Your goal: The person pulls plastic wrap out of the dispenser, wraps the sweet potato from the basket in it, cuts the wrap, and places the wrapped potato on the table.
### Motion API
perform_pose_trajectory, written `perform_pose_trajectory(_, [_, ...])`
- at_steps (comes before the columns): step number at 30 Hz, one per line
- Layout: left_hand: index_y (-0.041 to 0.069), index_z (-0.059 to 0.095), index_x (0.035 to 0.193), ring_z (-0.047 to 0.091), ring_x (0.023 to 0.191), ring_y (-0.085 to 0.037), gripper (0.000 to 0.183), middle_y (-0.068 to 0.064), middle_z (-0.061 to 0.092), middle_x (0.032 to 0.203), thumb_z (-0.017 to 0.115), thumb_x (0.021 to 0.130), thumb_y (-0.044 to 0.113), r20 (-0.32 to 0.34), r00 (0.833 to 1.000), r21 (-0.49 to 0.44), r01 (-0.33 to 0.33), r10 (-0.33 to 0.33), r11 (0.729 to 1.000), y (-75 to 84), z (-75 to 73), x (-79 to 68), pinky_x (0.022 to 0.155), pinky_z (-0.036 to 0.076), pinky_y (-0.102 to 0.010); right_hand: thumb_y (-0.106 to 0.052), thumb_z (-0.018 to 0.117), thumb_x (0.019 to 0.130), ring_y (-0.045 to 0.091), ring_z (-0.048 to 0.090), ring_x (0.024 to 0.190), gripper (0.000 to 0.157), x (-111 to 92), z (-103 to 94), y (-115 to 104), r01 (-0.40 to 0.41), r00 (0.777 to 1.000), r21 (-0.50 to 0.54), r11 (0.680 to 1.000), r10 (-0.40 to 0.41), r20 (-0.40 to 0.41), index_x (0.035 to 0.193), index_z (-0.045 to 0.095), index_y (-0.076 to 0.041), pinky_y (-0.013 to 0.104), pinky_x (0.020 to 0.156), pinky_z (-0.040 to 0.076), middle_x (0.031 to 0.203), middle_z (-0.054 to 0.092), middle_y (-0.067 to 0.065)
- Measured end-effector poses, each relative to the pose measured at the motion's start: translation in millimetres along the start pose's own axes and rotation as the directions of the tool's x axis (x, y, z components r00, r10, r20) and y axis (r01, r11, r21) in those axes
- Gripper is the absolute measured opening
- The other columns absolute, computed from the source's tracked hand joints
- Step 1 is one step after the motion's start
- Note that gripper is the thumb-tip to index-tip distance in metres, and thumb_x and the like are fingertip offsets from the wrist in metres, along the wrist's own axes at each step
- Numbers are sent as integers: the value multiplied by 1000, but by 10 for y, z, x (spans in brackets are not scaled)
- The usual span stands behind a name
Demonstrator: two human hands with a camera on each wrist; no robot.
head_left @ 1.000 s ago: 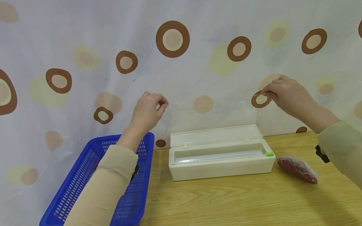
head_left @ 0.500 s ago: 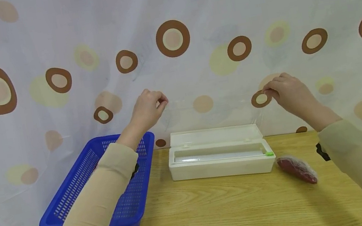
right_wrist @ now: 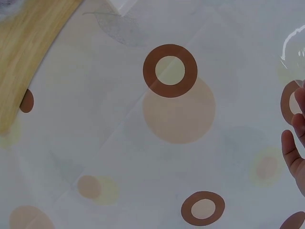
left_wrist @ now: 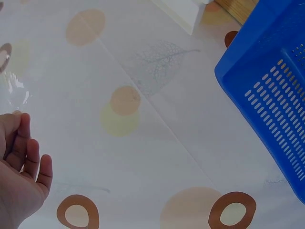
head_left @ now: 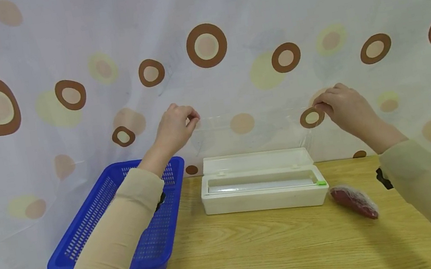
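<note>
Pinching a sheet of clear film point(head_left: 255, 117) between them, the left hand point(head_left: 175, 128) and right hand point(head_left: 343, 108) are raised in front of a dotted curtain point(head_left: 219, 0), each with thumb and finger together on the film's edge. Taking the white box point(head_left: 262, 200) as the clock's centre, the left hand is at ten o'clock, the right at two, and the film spans the gap at twelve. Whether the film joins the roll point(head_left: 260, 186) inside the box, I cannot tell. The box's lid point(head_left: 256, 161) stands open at its back, and a green tab point(head_left: 320, 182) sits on its front edge, toward three. A dark red item point(head_left: 355, 203) in film lies on the wooden table point(head_left: 260, 250) at four o'clock, just beside the box. A blue basket point(head_left: 172, 222) is at nine, partly behind the left sleeve point(head_left: 108, 238).
</note>
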State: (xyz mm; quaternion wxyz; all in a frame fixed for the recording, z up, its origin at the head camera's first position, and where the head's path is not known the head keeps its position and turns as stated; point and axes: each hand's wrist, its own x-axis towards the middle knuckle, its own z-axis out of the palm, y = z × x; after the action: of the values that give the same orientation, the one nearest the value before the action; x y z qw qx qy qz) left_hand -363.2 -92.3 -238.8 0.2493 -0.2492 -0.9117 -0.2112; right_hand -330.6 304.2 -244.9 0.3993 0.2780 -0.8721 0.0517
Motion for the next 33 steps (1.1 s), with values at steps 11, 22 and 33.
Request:
perform_pose_trajectory(11, [6,70,97,51,88,-22,14,-6,69,93,60,92,14,8,1000,-1,11,-11,1000,11,-20,4,79,44,-33,2,72,77,28,52,76,12,6,-5,-1,-15,1000,2,1000,15,12,87,69,-2,44,68,47,82,69,12])
perform_pose_trajectory(22, [6,70,97,50,89,-22,14,-6,69,93,60,92,14,6,1000,-3,16,-16,1000,27,-39,-11,79,44,-33,3,72,77,28,53,75,13,14,-15,-1,-13,1000,-7,1000,13,5,88,69,-2,44,68,47,83,69,12])
perform_pose_trajectory(33, [7,70,97,50,89,-21,13,-5,68,93,60,92,15,6,1000,-14,21,-21,1000,28,-45,-24,80,45,-32,1,72,78,29,52,75,11,2,-43,-27,-13,1000,-1,1000,13,10,88,68,-2,45,67,46,83,69,13])
